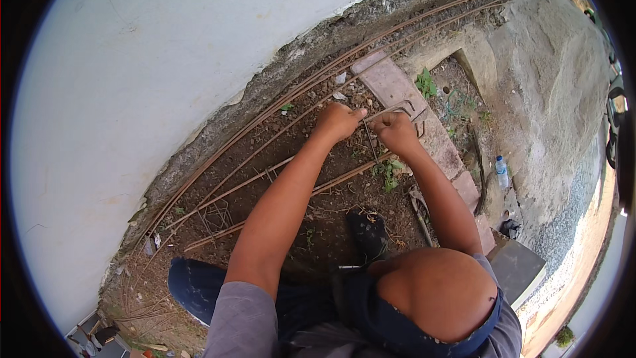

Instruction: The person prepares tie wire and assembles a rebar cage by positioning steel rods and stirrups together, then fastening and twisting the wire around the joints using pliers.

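Observation:
A cage of steel reinforcing bars (pixel 343 177) with hooked ends lies over the soil in front of me. My left hand (pixel 340 120) is at an upper bar, its thumb and fingers pinched together near a stirrup corner. Close on its right, my right hand (pixel 395 132) has curled fingers at the same joint. Whatever lies between the fingertips is too small to make out. A thin steel stirrup (pixel 371 143) runs down from between the hands to the lower bars. Several loose square stirrups (pixel 215 220) sit around the cage's left part.
Long steel rods (pixel 278 115) lie along the foot of the white wall (pixel 149 49). Pinkish paving slabs (pixel 437 141) cross at the right. Beyond are a water bottle (pixel 502 173) and a sloping concrete mass (pixel 541 69). A long-handled tool (pixel 421 219) lies near my right forearm.

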`<state>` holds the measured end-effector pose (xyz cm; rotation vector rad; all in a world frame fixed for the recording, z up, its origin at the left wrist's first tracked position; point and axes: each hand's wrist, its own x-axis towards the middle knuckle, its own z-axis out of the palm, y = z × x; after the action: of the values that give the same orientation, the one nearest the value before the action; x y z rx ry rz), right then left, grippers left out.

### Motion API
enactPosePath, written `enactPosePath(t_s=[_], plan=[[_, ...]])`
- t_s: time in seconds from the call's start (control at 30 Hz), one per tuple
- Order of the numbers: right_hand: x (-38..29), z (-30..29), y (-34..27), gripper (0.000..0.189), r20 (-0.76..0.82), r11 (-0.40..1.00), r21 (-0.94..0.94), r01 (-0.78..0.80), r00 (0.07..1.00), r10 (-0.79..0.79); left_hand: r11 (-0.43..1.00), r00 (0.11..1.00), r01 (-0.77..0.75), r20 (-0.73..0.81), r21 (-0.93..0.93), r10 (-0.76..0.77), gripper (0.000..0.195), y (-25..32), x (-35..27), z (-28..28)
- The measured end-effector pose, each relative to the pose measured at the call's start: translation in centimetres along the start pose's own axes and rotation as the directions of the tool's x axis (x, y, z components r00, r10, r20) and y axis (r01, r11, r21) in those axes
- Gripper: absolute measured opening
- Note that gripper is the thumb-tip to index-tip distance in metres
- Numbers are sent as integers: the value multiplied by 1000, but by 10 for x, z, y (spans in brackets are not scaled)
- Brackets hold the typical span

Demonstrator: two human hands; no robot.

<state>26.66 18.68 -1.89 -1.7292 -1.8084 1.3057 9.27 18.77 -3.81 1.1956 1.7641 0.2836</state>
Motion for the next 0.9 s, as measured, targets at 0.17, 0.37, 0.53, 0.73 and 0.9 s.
enactPosePath(t_s=[0.17,0.37,0.53,0.73,0.9], plan=[[4,4,9,17,137,954,235,-185,978,156,976,999,38,-9,-214,-41,30,13,6,1],[3,11,0,27,115,972,226,-60,993,34,905,996,11,-80,-425,-50,28,-1,10,-7],[0,15,-2,33,19,950,122,287,957,-291,841,986,34,-121,-540,-118,28,10,-2,-21],[3,15,0,34,114,992,124,-12,993,-2,927,992,-91,-117,-364,51,24,-6,-49,-22],[5,10,0,30,194,977,191,-95,979,58,929,881,-371,-314,4,353,15,-21,-82,34]])
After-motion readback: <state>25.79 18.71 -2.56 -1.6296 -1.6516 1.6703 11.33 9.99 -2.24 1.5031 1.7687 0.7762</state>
